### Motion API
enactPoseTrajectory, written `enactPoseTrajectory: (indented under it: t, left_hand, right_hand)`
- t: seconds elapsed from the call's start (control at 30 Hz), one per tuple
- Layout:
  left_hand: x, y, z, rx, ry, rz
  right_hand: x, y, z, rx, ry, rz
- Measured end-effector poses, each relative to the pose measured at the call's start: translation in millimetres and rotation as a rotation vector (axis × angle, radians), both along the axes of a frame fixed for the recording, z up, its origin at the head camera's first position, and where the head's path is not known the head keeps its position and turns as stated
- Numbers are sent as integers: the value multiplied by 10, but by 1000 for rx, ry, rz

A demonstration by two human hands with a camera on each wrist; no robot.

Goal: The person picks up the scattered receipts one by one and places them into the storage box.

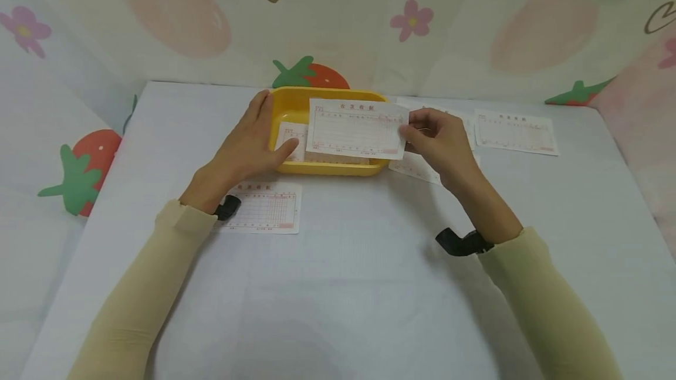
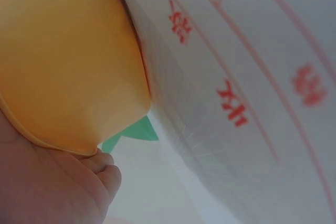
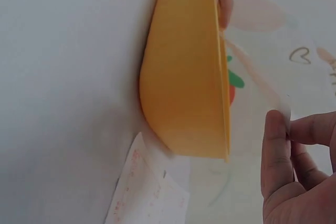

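Above a yellow plastic basin [image 1: 296,168], my right hand [image 1: 440,139] pinches the right edge of a printed paper receipt slip [image 1: 359,128]. In the right wrist view, thumb and fingers of that hand [image 3: 294,166] hold the slip edge-on, higher than the basin rim [image 3: 223,98]. My left hand [image 1: 248,139] rests on the left side of the basin, fingers at the rim and thumb stretched over the front edge. Another slip [image 1: 287,131] lies inside the basin, partly covered by the held one. The left wrist view shows the hand [image 2: 58,182] against the basin wall [image 2: 68,61].
One slip [image 1: 269,210] lies in front of the basin, partly under the left wrist. Right of the basin lie a slip [image 1: 517,132] and others partly hidden by the right hand. A patterned curtain [image 1: 338,28] hangs behind the white table [image 1: 338,298].
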State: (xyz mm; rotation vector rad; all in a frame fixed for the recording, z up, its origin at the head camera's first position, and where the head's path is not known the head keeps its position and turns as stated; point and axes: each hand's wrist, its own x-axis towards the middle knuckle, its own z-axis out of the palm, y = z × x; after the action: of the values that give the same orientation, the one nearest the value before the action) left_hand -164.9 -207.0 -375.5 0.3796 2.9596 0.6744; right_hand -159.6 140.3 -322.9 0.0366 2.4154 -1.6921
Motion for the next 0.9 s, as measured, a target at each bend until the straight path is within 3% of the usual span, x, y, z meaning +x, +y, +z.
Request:
enactPoseTrajectory:
  t: [0.2,0.43,0.77,0.9]
  left_hand:
    - [3,-22,-11,-3,11,-7]
    - [121,-55,-85,-19,-13,-3]
    - [132,-69,-89,5,5,-7]
    - [132,-66,-109,14,7,-11]
  right_hand:
    - [-133,-169,40,-9,-26,22]
    - [-177,-394,-60,18,-51,62]
    - [-268,-583,-135,45,8,13]
    - [-253,-608,-169,109,78,67]
